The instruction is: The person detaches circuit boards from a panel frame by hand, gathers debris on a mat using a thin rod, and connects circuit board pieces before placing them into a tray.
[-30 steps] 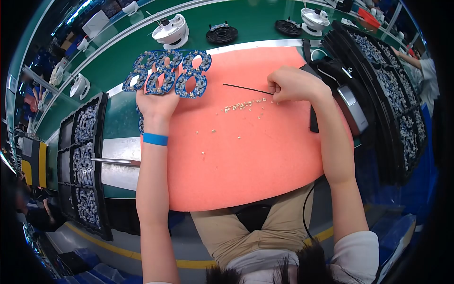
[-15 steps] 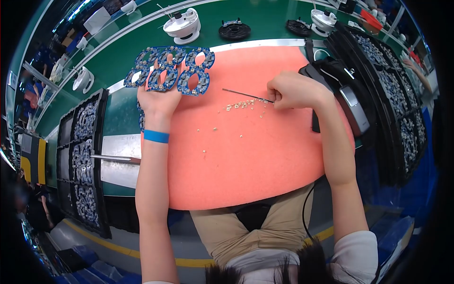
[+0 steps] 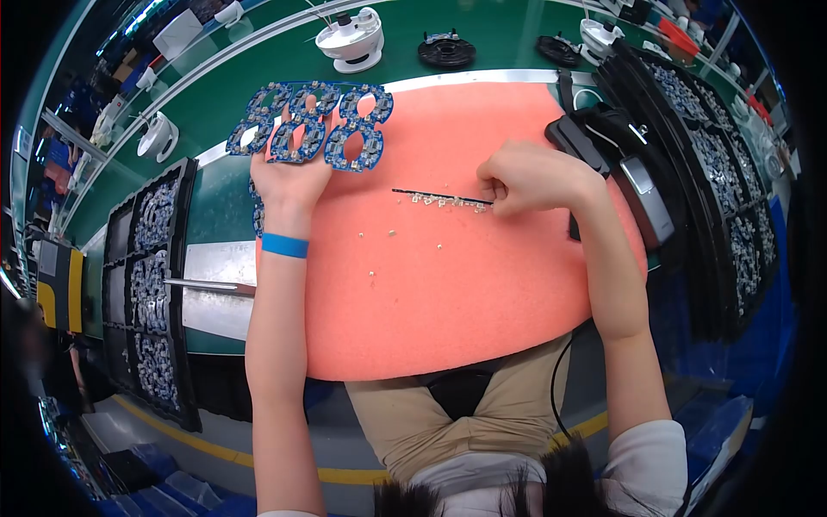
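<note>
My left hand is closed on the lower edge of a blue circuit board panel, raised over the mat's far left. The panel is made of joined figure-eight rings dotted with small parts; my fingertips are hidden behind it. In my right hand is a thin dark stick-like tool, pinched at one end and pointing left. It lies nearly flat along a row of tiny pale components on the pink mat. A few more loose components are scattered nearer me.
Black trays of boards stand at the left, and stacked trays at the right. Metal tweezers rest by the left tray. A black pouch with a grey device borders the mat. White fan-like units stand behind.
The tool in my right hand has swung down and nearer to me, onto the components, which now form a straighter row. My left hand holds the panel in nearly the same place.
</note>
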